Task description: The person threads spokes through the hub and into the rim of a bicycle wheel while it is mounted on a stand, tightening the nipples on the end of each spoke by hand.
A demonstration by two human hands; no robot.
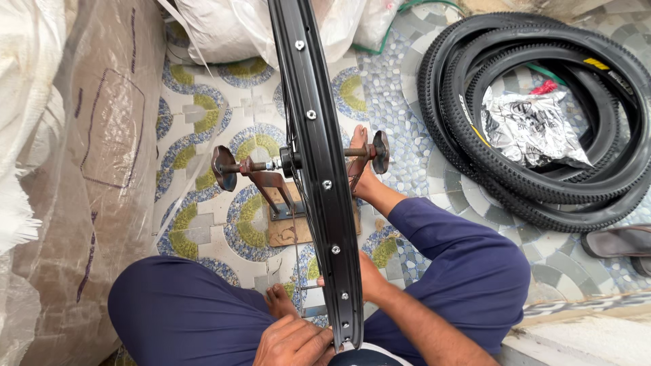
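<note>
Where mosaic floor point(407, 102) shows, stacked tyres point(542, 115)

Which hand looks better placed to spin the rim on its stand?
Probably the right hand: it lies flat against the rim's side. The left hand is curled by the rim's near end, apparently on a spoke.

Stacked tyres point(542, 196), crumpled wrapper point(532, 129), sandal point(617, 242)

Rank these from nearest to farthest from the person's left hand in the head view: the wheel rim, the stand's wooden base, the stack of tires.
From the left hand, bottom centre:
1. Wheel rim, touching the fingers, just to the hand's right.
2. Wooden base, on the tiled floor ahead, under the stand.
3. Stack of tires, far off at upper right.
</note>
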